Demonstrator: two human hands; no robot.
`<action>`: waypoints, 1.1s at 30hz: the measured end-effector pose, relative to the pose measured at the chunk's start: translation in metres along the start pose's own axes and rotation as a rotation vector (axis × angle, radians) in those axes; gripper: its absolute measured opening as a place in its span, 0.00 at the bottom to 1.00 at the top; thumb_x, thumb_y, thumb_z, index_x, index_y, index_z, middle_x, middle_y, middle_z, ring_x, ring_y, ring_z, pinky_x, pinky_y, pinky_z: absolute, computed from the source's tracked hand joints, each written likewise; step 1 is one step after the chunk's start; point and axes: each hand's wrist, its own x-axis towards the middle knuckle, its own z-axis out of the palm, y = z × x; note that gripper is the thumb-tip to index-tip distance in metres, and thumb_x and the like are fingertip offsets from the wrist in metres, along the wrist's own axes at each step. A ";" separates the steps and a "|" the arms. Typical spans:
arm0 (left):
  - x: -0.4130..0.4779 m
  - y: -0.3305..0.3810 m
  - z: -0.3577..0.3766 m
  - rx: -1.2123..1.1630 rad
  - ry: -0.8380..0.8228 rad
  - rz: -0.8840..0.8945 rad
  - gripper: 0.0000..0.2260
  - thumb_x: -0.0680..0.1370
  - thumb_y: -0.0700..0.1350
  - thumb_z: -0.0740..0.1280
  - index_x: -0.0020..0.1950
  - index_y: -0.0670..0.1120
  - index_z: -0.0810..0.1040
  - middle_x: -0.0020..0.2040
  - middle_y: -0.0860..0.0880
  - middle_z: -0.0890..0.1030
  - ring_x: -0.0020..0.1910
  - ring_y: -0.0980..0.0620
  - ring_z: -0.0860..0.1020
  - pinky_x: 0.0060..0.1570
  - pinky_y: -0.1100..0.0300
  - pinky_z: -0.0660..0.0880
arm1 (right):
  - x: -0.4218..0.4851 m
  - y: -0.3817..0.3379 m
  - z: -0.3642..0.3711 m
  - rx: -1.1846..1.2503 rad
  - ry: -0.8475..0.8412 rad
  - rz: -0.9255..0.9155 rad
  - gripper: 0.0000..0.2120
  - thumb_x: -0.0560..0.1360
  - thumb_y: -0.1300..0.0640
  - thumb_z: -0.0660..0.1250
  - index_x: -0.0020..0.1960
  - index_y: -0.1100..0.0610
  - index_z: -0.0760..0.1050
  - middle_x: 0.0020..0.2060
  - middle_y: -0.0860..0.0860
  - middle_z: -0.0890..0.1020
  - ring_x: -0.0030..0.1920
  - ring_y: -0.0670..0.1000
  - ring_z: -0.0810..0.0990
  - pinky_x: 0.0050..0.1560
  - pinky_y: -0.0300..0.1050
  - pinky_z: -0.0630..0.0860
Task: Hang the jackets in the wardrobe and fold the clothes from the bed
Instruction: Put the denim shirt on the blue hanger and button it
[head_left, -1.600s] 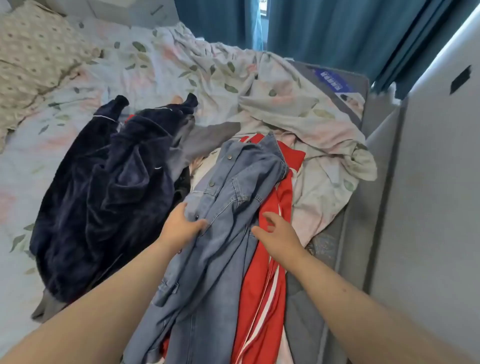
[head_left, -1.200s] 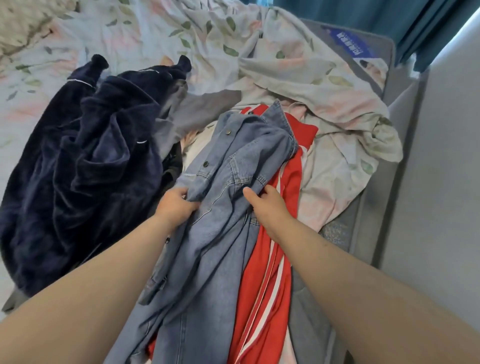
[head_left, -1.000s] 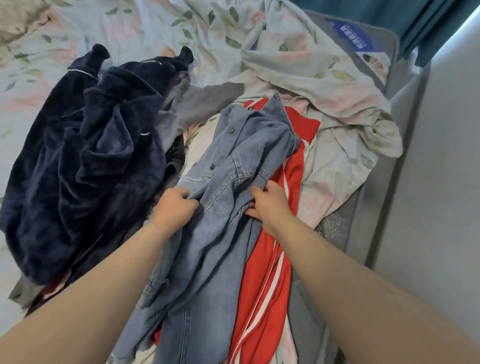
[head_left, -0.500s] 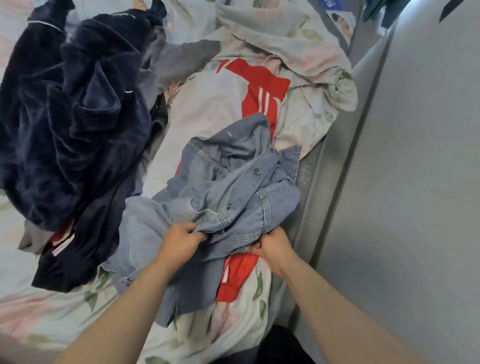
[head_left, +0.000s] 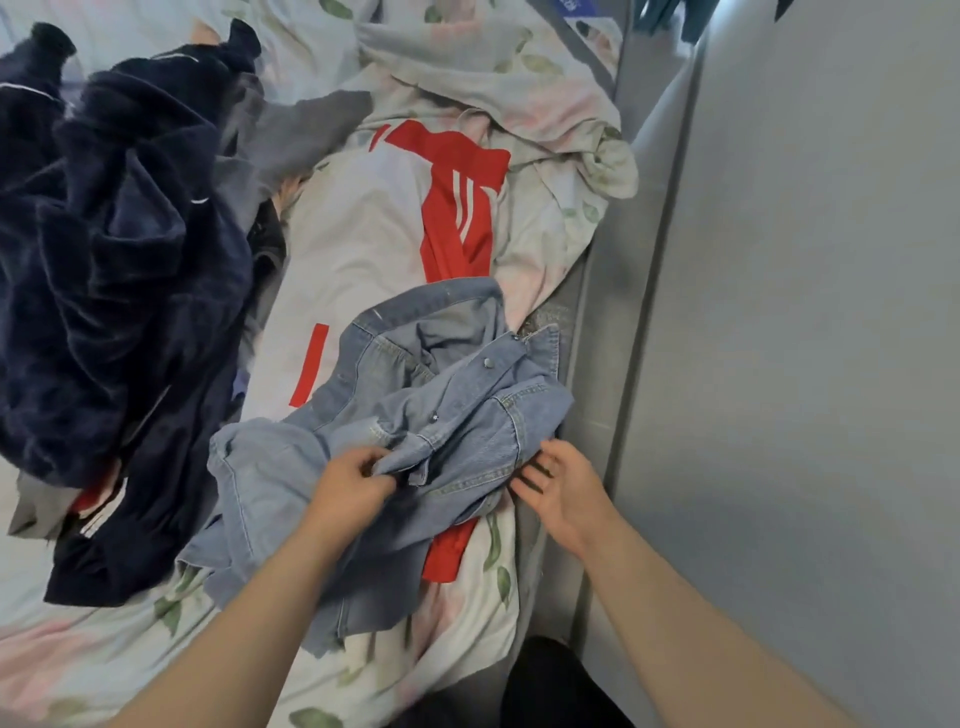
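Note:
A light blue denim jacket (head_left: 441, 395) lies bunched at the near edge of the bed. My left hand (head_left: 350, 486) pinches a fold of its front. Beside the jacket's right edge, my right hand (head_left: 563, 486) is spread with its fingers straight and holds nothing. Under and beyond the denim lies a white and red striped jacket (head_left: 374, 234). A dark navy velvet garment (head_left: 114, 270) is heaped on the left.
The floral bedsheet (head_left: 104, 660) covers the bed, with a crumpled floral quilt (head_left: 498, 88) at the far end. A grey garment (head_left: 291, 130) pokes out by the navy heap. A grey bed frame (head_left: 602, 291) and pale wall (head_left: 805, 338) close in on the right.
Both hands dragged the denim jacket off the red and white jacket toward the bed's near edge. My right hand has since let go of it and spread open.

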 end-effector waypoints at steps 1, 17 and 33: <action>0.003 0.003 0.002 0.063 -0.020 0.059 0.15 0.68 0.29 0.66 0.42 0.50 0.80 0.38 0.55 0.82 0.37 0.58 0.78 0.41 0.64 0.74 | 0.005 -0.002 0.001 0.061 0.026 0.009 0.13 0.80 0.56 0.64 0.64 0.57 0.72 0.58 0.56 0.80 0.57 0.56 0.79 0.54 0.51 0.79; 0.023 0.074 0.010 0.101 -0.427 0.114 0.38 0.67 0.43 0.66 0.77 0.54 0.60 0.64 0.49 0.78 0.54 0.50 0.81 0.45 0.67 0.73 | -0.025 -0.028 0.032 -0.012 -0.098 -0.073 0.28 0.68 0.80 0.48 0.59 0.62 0.75 0.61 0.62 0.79 0.62 0.63 0.77 0.67 0.59 0.72; -0.149 0.137 -0.084 -0.618 0.064 0.420 0.18 0.67 0.38 0.77 0.54 0.45 0.79 0.46 0.52 0.86 0.45 0.57 0.83 0.42 0.64 0.77 | -0.198 -0.035 0.130 -0.015 -0.574 -0.299 0.20 0.71 0.56 0.66 0.59 0.65 0.80 0.57 0.64 0.82 0.57 0.61 0.82 0.50 0.51 0.82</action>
